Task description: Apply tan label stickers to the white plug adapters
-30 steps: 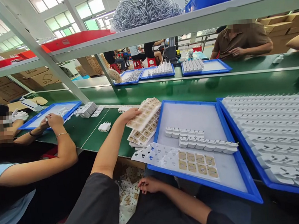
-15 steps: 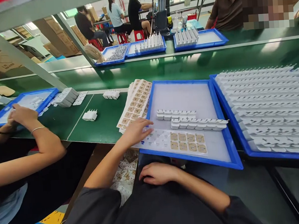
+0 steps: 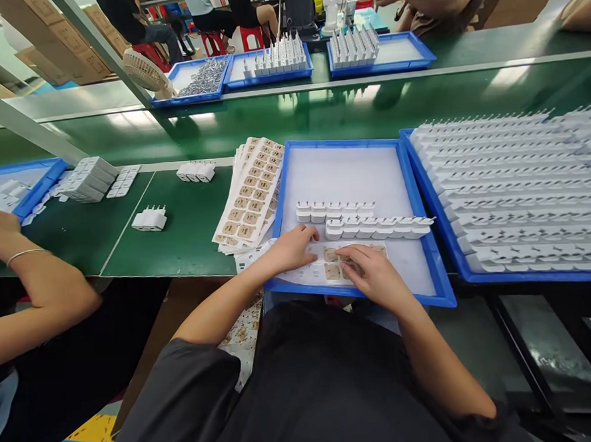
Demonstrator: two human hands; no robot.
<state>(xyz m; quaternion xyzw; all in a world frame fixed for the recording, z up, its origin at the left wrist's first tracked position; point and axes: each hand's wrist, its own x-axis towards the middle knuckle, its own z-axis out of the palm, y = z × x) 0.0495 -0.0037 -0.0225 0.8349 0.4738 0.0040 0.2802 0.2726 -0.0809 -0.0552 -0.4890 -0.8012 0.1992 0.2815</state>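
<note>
A translucent sheet of tan square stickers [image 3: 331, 271] lies along the near side of a blue-rimmed tray [image 3: 401, 174]. My right hand [image 3: 379, 279] is over the sheet, its thumb and fingertips touching the stickers with a gap between them; it covers several of them. At the sheet's left part rests my left hand [image 3: 293, 249], fingers bent and apart from the thumb, holding nothing that shows. Just beyond my hands stand two rows of white plug adapters, a back row [image 3: 335, 210] and a front row [image 3: 376, 228], pins upward.
Left of the tray lies a fanned stack of sticker sheets [image 3: 251, 194]. White plugs [image 3: 149, 220] stand on the green bench. A second blue tray [image 3: 440, 225], full of plugs, adjoins on the right. A co-worker's arm [image 3: 43, 276] is at the left. Trays of parts [image 3: 201, 80] stand farther back.
My right hand has come up from my lap onto the sticker sheet. My left hand has moved slightly right over the sheet. The view has tilted down and shifted.
</note>
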